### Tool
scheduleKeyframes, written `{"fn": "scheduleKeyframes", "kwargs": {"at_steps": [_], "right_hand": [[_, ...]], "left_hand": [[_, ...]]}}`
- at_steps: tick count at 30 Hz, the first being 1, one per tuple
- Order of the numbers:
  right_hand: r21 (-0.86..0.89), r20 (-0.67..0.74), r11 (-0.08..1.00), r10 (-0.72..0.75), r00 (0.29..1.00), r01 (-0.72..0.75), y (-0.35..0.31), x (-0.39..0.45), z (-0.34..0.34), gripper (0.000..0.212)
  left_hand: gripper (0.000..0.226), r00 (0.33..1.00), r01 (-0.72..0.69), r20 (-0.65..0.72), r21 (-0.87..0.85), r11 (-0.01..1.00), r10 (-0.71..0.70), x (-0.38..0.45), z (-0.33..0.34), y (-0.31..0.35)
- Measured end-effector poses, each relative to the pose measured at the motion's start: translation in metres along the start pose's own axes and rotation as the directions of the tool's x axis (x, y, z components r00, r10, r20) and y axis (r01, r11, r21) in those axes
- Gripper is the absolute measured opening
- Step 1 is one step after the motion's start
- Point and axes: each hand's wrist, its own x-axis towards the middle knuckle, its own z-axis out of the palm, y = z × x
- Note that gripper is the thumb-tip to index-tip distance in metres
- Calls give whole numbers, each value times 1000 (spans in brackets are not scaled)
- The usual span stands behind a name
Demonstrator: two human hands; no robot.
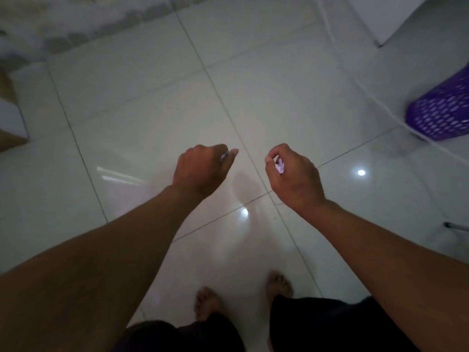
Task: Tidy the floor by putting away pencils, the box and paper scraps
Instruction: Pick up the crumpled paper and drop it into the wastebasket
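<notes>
Both arms reach forward over a glossy white tiled floor (157,102). My right hand (291,171) has its fingers curled round a small pale pink paper scrap (279,166) that peeks out beside the thumb. My left hand (203,166) is curled into a loose fist, and a small pale sliver, maybe paper, shows at its fingertips (223,156); what it is stays unclear. No pencils lie in view. A cardboard box (10,118) sits at the left edge, cut off by the frame.
A purple perforated plastic basket (441,113) stands at the right edge. A white cabinet corner (380,19) is at the top right. A thin white cord (375,100) crosses the floor towards the basket. My bare feet (208,303) stand at the bottom.
</notes>
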Motion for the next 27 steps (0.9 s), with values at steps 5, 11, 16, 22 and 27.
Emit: {"fn": "scheduleKeyframes", "kwargs": {"at_steps": [5, 11, 16, 22, 27], "right_hand": [[21, -140, 999, 34, 990, -31, -70, 0, -152, 8], [26, -366, 997, 83, 927, -78, -115, 4, -340, 8], [45, -491, 990, 138, 860, -133, -114, 7, -450, 12], [68, -554, 984, 175, 814, -166, -52, 13, -556, 12], [26, -589, 984, 156, 793, -175, 3, 31, -624, 9]], "left_hand": [[44, 993, -118, 8, 2, 993, 118, 35, -134, 100], [43, 949, -315, -7, 5, 949, 315, 91, -273, 246], [41, 895, -438, -85, 8, 899, 437, 133, -333, 341], [42, 843, -521, -126, 52, 852, 523, 187, -347, 460], [43, 841, -528, -124, 31, 849, 527, 233, -342, 550]]}}
